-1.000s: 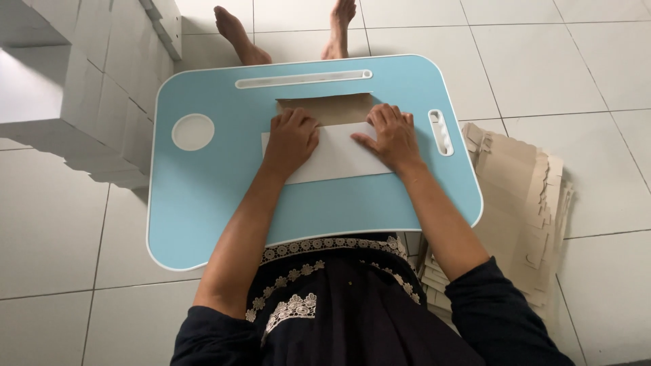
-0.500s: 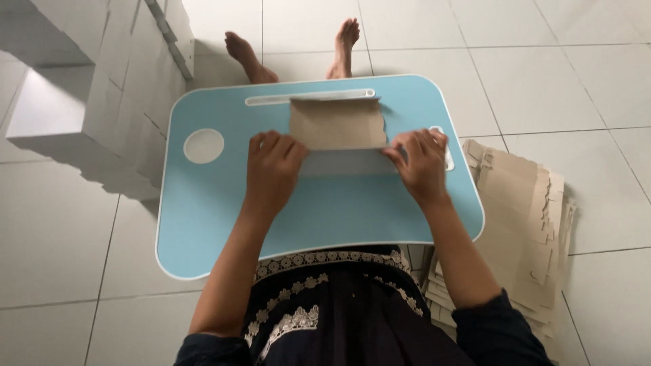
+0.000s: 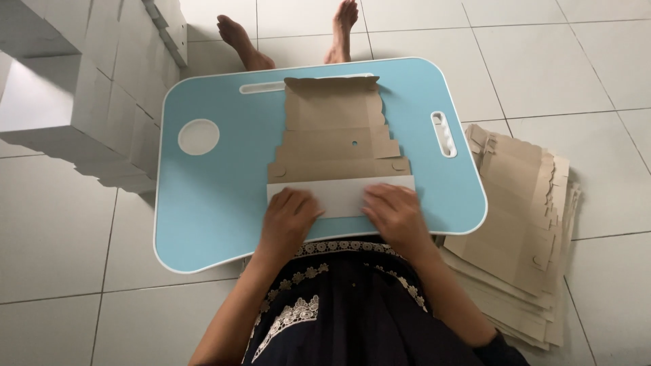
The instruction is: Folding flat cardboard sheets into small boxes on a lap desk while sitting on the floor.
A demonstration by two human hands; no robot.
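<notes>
A flat die-cut cardboard box blank [image 3: 336,132] lies brown side up on a light blue lap table [image 3: 217,196]. Its near flap [image 3: 342,195] is folded over and shows white. My left hand [image 3: 288,220] presses flat on the left part of that white flap. My right hand [image 3: 397,217] presses flat on the right part. Both hands lie palm down with fingers together, gripping nothing.
A stack of flat brown cardboard blanks [image 3: 522,224] lies on the tiled floor to the right. Folded white boxes [image 3: 74,88] are piled at the upper left. My bare feet [image 3: 291,34] stick out beyond the table's far edge.
The cardboard blank has unfolded and now stretches toward the far edge. Both hands have slid toward me and now press the white flap at the near side.
</notes>
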